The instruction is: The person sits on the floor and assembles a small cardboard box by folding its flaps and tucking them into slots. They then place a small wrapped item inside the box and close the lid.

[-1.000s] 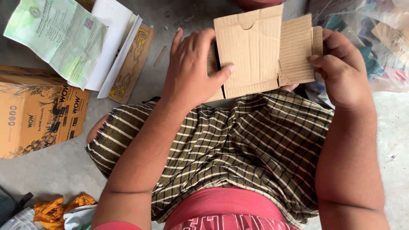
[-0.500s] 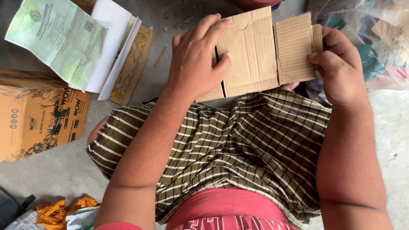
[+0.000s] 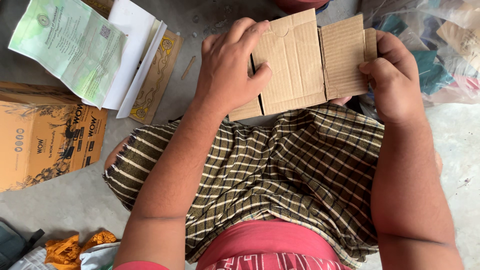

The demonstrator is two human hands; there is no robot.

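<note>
Above the person's lap, a flat brown cardboard piece (image 3: 305,62) with folds is held up in both hands. The left hand (image 3: 230,70) wraps its fingers over the left part, with the thumb pressing on the front. The right hand (image 3: 395,80) pinches the right edge between thumb and fingers. Under the cardboard is a checked cloth (image 3: 285,175) over the legs. On the grey floor (image 3: 60,205) to the left lie a green paper sheet (image 3: 67,47), white papers (image 3: 132,45) and an orange printed box (image 3: 45,140). A clear plastic bag (image 3: 440,35) with colourful things sits at the right
</note>
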